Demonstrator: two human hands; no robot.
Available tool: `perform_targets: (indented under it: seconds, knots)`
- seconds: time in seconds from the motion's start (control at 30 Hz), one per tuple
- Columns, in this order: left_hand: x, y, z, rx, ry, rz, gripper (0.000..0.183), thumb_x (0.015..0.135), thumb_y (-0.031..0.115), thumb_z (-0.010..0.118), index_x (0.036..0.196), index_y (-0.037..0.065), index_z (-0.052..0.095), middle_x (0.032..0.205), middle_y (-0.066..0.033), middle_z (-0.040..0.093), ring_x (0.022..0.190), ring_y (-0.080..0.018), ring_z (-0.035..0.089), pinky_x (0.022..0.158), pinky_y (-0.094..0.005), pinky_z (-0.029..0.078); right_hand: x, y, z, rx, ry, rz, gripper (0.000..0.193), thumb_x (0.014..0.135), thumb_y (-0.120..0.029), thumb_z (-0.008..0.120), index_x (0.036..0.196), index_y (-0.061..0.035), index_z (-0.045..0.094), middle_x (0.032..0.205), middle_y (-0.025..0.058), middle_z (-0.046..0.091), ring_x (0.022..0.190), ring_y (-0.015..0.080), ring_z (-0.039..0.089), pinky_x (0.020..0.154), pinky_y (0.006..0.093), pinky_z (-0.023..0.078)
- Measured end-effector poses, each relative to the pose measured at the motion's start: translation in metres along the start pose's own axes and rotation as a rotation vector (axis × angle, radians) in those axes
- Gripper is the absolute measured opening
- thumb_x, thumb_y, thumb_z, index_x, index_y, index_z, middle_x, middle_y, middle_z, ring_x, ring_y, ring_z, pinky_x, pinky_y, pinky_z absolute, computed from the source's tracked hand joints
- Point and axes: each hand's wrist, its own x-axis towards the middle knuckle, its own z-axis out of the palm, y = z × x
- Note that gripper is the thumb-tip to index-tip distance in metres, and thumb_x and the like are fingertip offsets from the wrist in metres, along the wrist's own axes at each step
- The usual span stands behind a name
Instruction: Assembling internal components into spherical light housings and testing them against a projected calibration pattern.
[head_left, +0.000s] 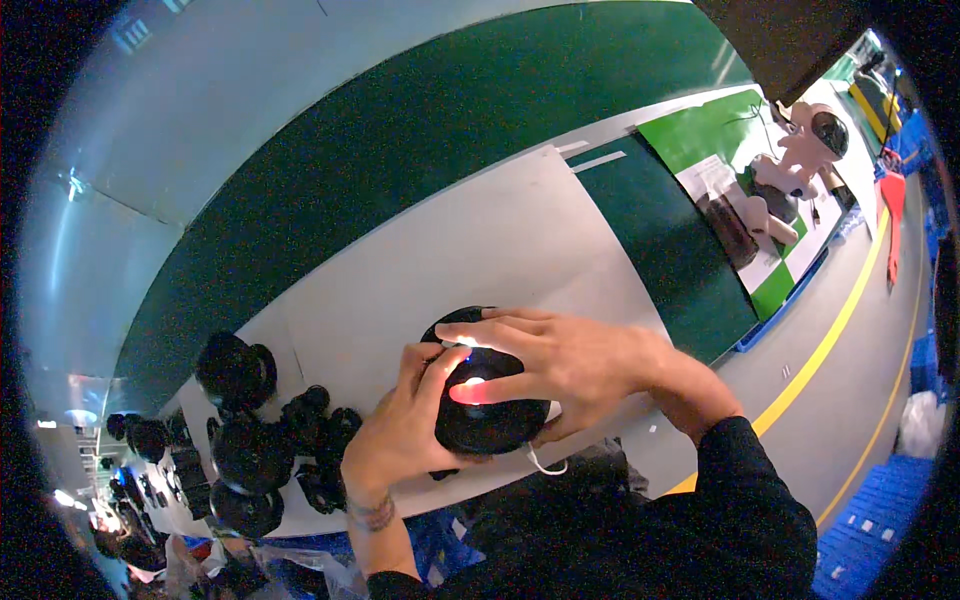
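Observation:
A round black device (492, 430) sits on the white work surface in front of me, with bright lights glowing on its top. My left hand (397, 430) grips its left side, and its fingers reach onto the top beside the lights. From the right, my right hand (570, 365) is spread over the device. One right fingertip glows red over a light, and the right thumb lies by the near edge. A thin white cable (545, 462) comes out from under the near right side. The fingers hide part of the device's top, and its exact kind does not show.
Several similar black round units (250, 455) stand at the left. A green mat runs along the back and right of the white surface (470, 240). Further right, another person (800, 150) works at papers on a green and white board. Blue crates (870, 520) stand at lower right.

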Motion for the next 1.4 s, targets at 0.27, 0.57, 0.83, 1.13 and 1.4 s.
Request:
perform_targets:
  seconds: [0.27,0.57,0.83,1.13,1.4]
  knots:
    - [0.000,0.000,-0.001,-0.005,0.000,0.012,0.114,0.052,0.027,0.094,0.144,0.009,0.030,0.134,-0.0194,0.035,0.116,-0.0436,0.053,0.095,-0.0477,0.051,0.001,0.000,0.000,-0.006,0.017,-0.011,0.081,0.059,-0.034,0.086,0.131,-0.0178,0.052,0.151,0.0284,0.027,0.130,0.0501,0.041,0.110,0.0580,0.033]
    - [-0.002,-0.008,0.005,-0.102,0.041,-0.032,0.120,0.046,0.026,0.095,0.146,0.007,0.030,0.139,-0.0191,0.037,0.127,-0.0397,0.045,0.105,-0.0444,0.041,-0.003,0.004,-0.001,-0.014,0.034,0.020,0.089,0.059,-0.038,0.085,0.136,-0.0135,0.047,0.148,0.0278,0.032,0.130,0.0496,0.041,0.107,0.0557,0.037]
    - [0.008,-0.040,0.034,-0.914,0.464,-0.205,0.098,0.069,0.047,0.086,0.142,0.002,0.039,0.135,-0.0114,0.050,0.125,-0.0219,0.049,0.105,-0.0368,0.041,-0.003,0.040,0.008,0.235,0.389,0.325,0.096,0.068,-0.049,0.085,0.139,0.0001,0.044,0.126,0.0223,0.058,0.118,0.0346,0.057,0.103,0.0426,0.043]
    - [0.014,-0.064,0.049,-0.931,0.480,-0.348,0.058,0.094,0.043,0.064,0.129,-0.001,0.052,0.107,-0.0037,0.058,0.096,-0.0121,0.053,0.084,-0.0259,0.046,0.010,0.055,0.012,0.553,0.424,0.719,0.068,0.082,-0.032,0.074,0.137,-0.0004,0.050,0.123,0.0145,0.061,0.113,0.0207,0.058,0.101,0.0356,0.044]
    - [-0.012,-0.058,0.047,-0.756,0.612,-0.293,0.073,0.083,0.028,0.078,0.139,-0.001,0.041,0.121,-0.0131,0.058,0.103,-0.0182,0.058,0.086,-0.0309,0.049,0.009,0.061,0.018,0.532,0.401,0.534,0.084,0.079,-0.041,0.077,0.143,0.0001,0.041,0.137,0.0166,0.054,0.126,0.0255,0.051,0.110,0.0391,0.036]
